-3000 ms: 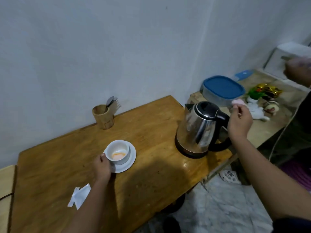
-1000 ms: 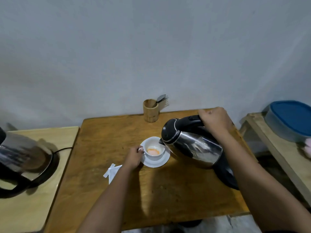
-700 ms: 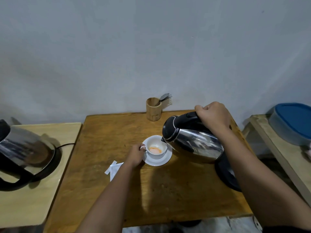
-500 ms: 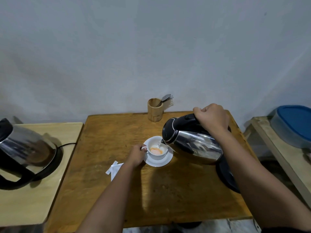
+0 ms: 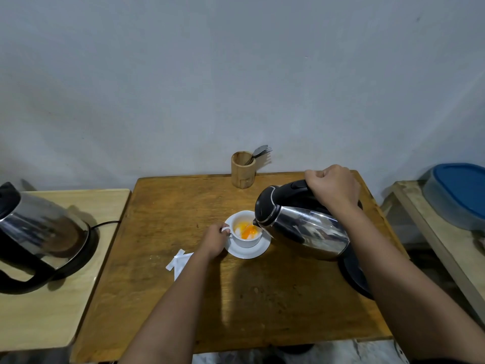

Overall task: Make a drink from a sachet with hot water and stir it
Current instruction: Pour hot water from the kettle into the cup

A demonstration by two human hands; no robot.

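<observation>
Steel kettle [image 5: 304, 229] tipped further, round white cup [image 5: 246, 233]

Cup [image 5: 246, 233] on saucer [image 5: 248, 250], centre of frame, on the middle table [image 5: 162, 211]. Kettle [image 5: 301, 227] tilted just right of cup, spout over its rim, right hand [image 5: 332, 189] on the handle. Left hand [image 5: 215, 239] at cup's left side. Torn sachet [image 5: 179, 262] lower left of saucer. Utensil holder [image 5: 242, 169] at table's back edge, above cup. Kettle base [image 5: 354, 274] lower right. Second kettle [image 5: 39, 232] on side table [image 5: 52, 311], far left. Lidded container [image 5: 456, 193] far right.
</observation>
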